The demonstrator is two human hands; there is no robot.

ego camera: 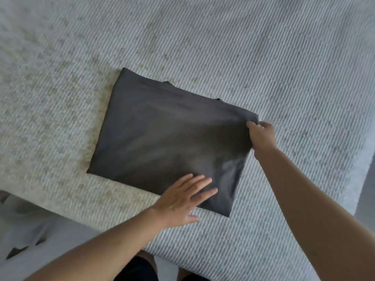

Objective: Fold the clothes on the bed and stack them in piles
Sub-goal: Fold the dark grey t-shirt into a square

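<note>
Garment count: one dark grey folded shirt point(168, 138), flat on the ribbed bedspread point(263, 57) near its near edge. Its long axis runs left to right, far of my hands. My left hand point(182, 197) presses flat, fingers spread, on the near right portion. My right hand point(261, 136) pinches the far right corner.

No readable text, no labels, brand marks, numbers or signs on any surface in the head view
</note>
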